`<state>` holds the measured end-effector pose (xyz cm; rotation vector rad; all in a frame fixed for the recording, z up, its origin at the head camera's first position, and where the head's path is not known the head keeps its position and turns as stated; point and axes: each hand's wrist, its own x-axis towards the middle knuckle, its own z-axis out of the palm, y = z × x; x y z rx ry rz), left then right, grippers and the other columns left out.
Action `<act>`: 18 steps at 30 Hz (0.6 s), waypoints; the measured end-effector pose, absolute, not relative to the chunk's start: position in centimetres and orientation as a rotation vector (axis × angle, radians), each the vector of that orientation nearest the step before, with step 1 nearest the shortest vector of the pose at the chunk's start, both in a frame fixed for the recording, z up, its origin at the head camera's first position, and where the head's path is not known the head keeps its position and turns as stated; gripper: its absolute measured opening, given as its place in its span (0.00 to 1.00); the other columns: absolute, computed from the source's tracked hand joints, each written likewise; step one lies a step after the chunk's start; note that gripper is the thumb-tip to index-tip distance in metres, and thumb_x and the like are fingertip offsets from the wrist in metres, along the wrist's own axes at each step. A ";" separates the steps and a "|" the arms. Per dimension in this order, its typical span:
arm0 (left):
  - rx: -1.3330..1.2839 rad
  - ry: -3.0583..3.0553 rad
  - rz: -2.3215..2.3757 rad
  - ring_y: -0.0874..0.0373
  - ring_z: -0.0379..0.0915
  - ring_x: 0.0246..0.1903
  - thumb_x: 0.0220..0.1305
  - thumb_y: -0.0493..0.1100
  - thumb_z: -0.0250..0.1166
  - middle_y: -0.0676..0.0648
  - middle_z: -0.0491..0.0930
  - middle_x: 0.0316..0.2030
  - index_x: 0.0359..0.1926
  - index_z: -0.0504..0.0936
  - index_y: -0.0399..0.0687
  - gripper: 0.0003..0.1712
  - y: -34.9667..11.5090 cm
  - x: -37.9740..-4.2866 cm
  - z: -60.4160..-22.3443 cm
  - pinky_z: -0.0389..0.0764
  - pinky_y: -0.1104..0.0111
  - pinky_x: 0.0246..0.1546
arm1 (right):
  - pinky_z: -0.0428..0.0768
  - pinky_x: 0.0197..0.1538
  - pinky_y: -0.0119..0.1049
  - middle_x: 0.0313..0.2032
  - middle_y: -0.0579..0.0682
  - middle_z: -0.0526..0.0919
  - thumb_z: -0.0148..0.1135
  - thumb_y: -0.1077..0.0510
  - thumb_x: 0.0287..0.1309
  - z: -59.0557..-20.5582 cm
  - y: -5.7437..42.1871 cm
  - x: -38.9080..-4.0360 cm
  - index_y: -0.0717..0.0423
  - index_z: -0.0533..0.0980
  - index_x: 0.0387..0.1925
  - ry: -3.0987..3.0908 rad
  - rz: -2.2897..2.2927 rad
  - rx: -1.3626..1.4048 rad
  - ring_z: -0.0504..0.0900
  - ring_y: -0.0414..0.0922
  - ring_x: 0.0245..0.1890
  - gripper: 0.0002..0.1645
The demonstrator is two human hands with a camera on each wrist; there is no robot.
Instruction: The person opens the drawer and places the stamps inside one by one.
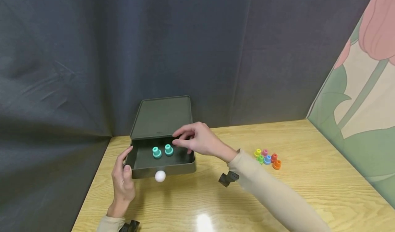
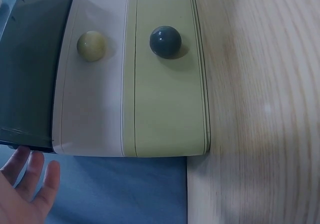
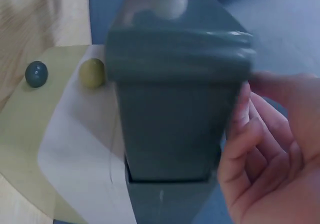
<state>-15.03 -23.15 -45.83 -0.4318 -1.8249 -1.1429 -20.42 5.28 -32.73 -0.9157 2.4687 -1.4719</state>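
A dark drawer [image 1: 179, 169] with a white knob [image 1: 160, 176] is pulled out of a small cabinet [image 1: 163, 117]. Two teal stepped pegs [image 1: 156, 152] stand upright inside it, side by side. At the drawer's left side, my left hand [image 1: 121, 180] touches the wall with extended fingers, its thumb near the front corner. My right hand [image 1: 200, 139] hovers over the right part of the drawer, thumb and index finger apart beside the right-hand peg. Nothing shows between them. In the right wrist view, the drawer hides some of the right fingertips.
Several coloured pegs [image 1: 267, 159] stand grouped on the wooden table [image 1: 308, 177] to the right. Below the dark drawer are a white drawer [image 2: 92, 99] with a yellowish knob and a pale green drawer [image 2: 167, 104] with a dark knob. A dark curtain [image 1: 185, 46] hangs behind.
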 end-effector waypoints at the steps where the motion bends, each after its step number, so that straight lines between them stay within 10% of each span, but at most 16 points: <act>1: -0.436 -1.824 -1.142 0.68 0.74 0.66 0.72 0.33 0.43 0.60 0.80 0.65 0.65 0.79 0.28 0.28 -23.1 -15.0 -45.9 0.66 0.76 0.71 | 0.81 0.28 0.36 0.35 0.54 0.93 0.73 0.56 0.67 -32.7 5.9 -20.4 0.58 0.88 0.52 2.472 -1.510 -0.900 0.85 0.44 0.19 0.16; 18: -0.456 -1.833 -1.159 0.67 0.73 0.68 0.77 0.38 0.43 0.58 0.80 0.65 0.67 0.79 0.31 0.28 -22.5 -15.2 -45.9 0.66 0.76 0.71 | 0.73 0.19 0.35 0.50 0.56 0.91 0.66 0.46 0.74 -34.3 21.1 -17.8 0.52 0.84 0.57 2.777 -1.632 -0.341 0.86 0.43 0.26 0.19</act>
